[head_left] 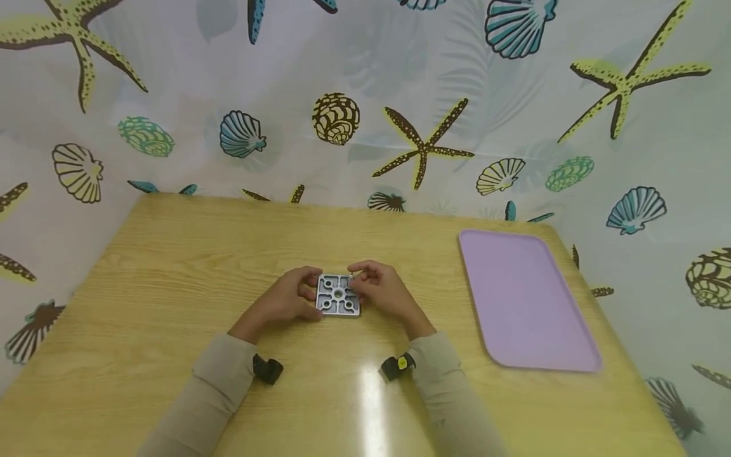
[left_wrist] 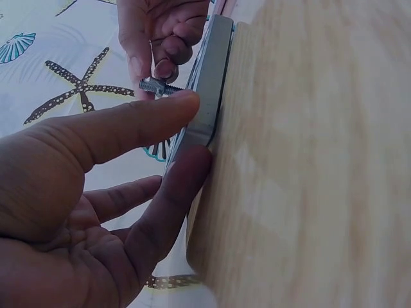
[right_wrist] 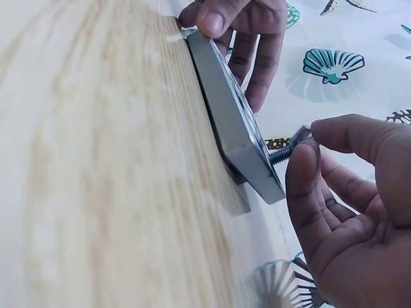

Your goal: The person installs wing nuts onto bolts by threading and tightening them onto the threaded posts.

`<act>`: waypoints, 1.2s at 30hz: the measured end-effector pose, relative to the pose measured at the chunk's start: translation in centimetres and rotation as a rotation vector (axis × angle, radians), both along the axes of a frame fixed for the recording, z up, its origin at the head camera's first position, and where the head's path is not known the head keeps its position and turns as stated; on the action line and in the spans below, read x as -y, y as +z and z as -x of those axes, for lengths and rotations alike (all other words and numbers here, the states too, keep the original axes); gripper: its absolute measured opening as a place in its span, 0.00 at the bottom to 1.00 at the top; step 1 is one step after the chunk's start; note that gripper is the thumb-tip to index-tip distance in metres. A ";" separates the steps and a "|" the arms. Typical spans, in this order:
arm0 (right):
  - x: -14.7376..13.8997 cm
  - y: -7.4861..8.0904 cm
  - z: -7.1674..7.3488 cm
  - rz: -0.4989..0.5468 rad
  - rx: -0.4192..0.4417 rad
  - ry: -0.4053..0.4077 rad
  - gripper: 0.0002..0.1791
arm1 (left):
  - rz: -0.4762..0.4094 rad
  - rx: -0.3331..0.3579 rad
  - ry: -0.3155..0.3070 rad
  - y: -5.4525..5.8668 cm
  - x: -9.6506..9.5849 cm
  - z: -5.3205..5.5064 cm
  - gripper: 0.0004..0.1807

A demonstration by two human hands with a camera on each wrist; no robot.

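Note:
A square metal plate point(head_left: 338, 294) lies on the wooden table in the head view, with ribs and several round holes on its upper face. My left hand point(head_left: 292, 295) grips its left edge between thumb and fingers. At the far right corner, my right hand point(head_left: 384, 291) pinches a small bolt point(right_wrist: 280, 156) by its head, between thumb and forefinger. The bolt's threaded shank points down onto the plate's face, its tip right at that corner in the right wrist view. From the left wrist view, the bolt point(left_wrist: 160, 87) stands out from the plate, partly behind my left thumb.
A shallow purple tray point(head_left: 528, 301) lies on the right side of the wooden table point(head_left: 188, 273). Behind the table and at its sides hangs a white cloth point(head_left: 297, 76) printed with shells and starfish. Each wrist wears a dark strap with a small camera.

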State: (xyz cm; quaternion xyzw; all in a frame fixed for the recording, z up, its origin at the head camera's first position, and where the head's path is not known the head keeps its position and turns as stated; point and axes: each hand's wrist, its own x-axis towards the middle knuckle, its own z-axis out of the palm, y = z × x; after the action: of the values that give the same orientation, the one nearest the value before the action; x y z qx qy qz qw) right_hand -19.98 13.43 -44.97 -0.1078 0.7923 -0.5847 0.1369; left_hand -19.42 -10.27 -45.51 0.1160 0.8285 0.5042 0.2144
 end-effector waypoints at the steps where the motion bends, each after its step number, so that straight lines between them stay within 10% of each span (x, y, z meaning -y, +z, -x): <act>1: -0.1 0.2 0.2 -0.002 -0.007 -0.014 0.17 | -0.004 -0.003 -0.001 0.2 -0.1 0.2 0.46; 36: -0.5 0.0 -0.2 -0.038 0.018 -0.048 0.09 | -0.003 -0.006 0.003 -0.2 0.0 -0.2 0.47</act>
State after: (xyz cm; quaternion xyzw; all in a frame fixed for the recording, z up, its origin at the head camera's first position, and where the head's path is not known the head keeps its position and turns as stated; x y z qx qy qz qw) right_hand -19.77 13.93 -44.97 -0.0810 0.8043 -0.5737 0.1318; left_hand -19.21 -10.26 -45.74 0.1167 0.8285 0.5054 0.2113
